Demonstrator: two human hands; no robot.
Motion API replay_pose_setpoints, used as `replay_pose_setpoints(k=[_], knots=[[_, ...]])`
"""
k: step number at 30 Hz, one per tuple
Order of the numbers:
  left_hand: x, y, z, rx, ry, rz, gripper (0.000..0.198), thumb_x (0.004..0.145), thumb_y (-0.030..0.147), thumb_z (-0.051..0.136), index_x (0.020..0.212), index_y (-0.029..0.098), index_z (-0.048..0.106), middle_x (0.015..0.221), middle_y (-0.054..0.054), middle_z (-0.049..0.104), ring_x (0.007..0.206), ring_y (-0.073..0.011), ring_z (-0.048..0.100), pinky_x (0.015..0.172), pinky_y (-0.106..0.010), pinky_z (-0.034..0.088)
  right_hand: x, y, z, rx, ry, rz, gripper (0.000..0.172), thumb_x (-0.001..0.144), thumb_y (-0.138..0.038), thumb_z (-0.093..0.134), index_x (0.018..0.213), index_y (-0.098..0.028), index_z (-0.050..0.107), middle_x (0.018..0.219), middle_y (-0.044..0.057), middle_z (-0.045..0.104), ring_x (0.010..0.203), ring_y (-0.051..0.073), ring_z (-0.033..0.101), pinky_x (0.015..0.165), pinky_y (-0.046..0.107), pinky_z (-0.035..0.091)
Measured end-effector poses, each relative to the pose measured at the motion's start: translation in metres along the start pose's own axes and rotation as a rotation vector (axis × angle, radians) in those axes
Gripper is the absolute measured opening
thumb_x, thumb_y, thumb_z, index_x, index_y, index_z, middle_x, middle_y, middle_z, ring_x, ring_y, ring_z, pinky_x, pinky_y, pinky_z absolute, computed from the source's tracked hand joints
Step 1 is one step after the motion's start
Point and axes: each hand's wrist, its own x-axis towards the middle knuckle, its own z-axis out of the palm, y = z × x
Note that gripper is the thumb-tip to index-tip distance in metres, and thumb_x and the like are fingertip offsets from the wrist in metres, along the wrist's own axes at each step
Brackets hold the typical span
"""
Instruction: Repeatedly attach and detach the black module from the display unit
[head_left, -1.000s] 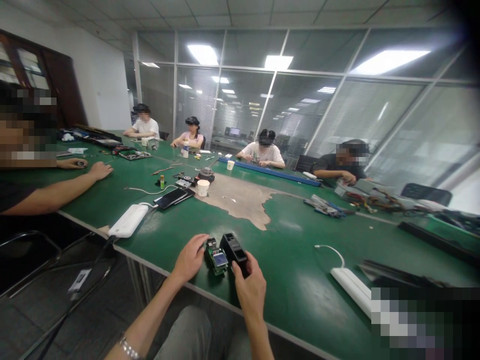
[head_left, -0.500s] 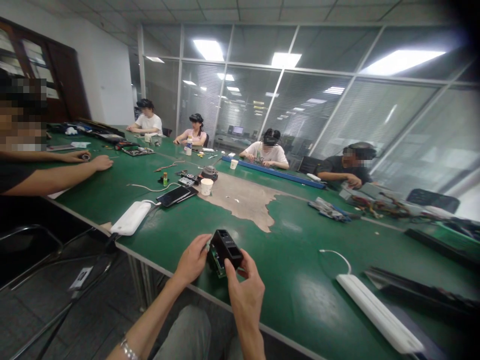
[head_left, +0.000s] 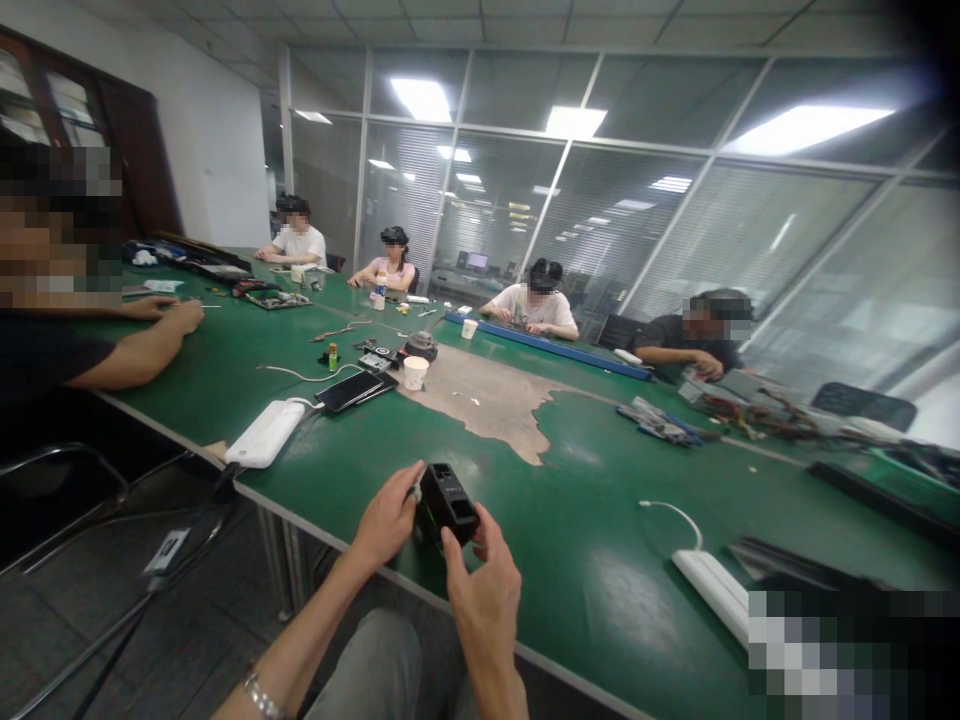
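A black box-shaped device (head_left: 448,500) with openings in its top face is held over the near edge of the green table (head_left: 585,560). My left hand (head_left: 390,515) grips its left end, fingers at the far left corner. On the right end, my right hand (head_left: 484,560) has its thumb on the near side and its fingers round the far side. The underside of the device is in shadow and hard to make out.
Beyond the device lie a brown sheet (head_left: 487,395), a paper cup (head_left: 415,373) and a black phone (head_left: 351,391). White power banks (head_left: 264,434) sit left and right. Several people work around the table; one person's arms (head_left: 139,350) rest at the left. Pliers (head_left: 660,422) lie farther right.
The black device has tilted in my hands, so the green circuit board below it hardly shows. My right hand has shifted slightly left. The person at the left has moved their hands.
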Motion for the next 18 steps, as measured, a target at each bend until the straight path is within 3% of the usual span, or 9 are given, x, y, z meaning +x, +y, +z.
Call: replay_pose_setpoints(k=[7, 11, 15, 18], knots=[[0.002, 0.004, -0.002, -0.003, 0.009, -0.001, 0.049, 0.091, 0.018, 0.041, 0.14, 0.022, 0.044, 0.139, -0.008, 0.052, 0.129, -0.0204, 0.048, 0.112, -0.042, 0.035, -0.002, 0.001, 0.0, -0.086, -0.054, -0.031, 0.053, 0.082, -0.043, 0.057, 0.128, -0.016, 0.056, 0.118, 0.014, 0.064, 0.108, 0.03, 0.058, 0.092, 0.043, 0.045], [0.002, 0.005, -0.002, 0.033, 0.001, 0.021, 0.043, 0.091, 0.019, 0.041, 0.132, 0.024, 0.054, 0.136, -0.006, 0.055, 0.128, -0.0201, 0.048, 0.112, -0.042, 0.035, -0.007, 0.009, -0.001, -0.12, -0.094, -0.018, 0.064, 0.078, -0.044, 0.061, 0.134, -0.014, 0.051, 0.124, 0.015, 0.061, 0.111, 0.032, 0.058, 0.093, 0.045, 0.045], [0.001, 0.005, -0.001, 0.014, 0.017, 0.004, 0.049, 0.092, 0.021, 0.041, 0.141, 0.022, 0.042, 0.137, -0.009, 0.053, 0.123, -0.0206, 0.052, 0.109, -0.043, 0.038, -0.012, 0.016, 0.0, -0.082, -0.1, -0.042, 0.072, 0.079, -0.046, 0.061, 0.141, -0.013, 0.043, 0.133, 0.015, 0.054, 0.119, 0.031, 0.053, 0.097, 0.044, 0.043], [0.001, 0.005, 0.0, 0.01, 0.0, 0.016, 0.049, 0.093, 0.023, 0.041, 0.142, 0.022, 0.041, 0.14, -0.009, 0.051, 0.124, -0.0211, 0.052, 0.109, -0.042, 0.038, -0.011, 0.018, 0.005, -0.041, -0.113, -0.047, 0.063, 0.084, -0.044, 0.056, 0.138, -0.014, 0.047, 0.131, 0.014, 0.057, 0.118, 0.028, 0.055, 0.098, 0.043, 0.043]])
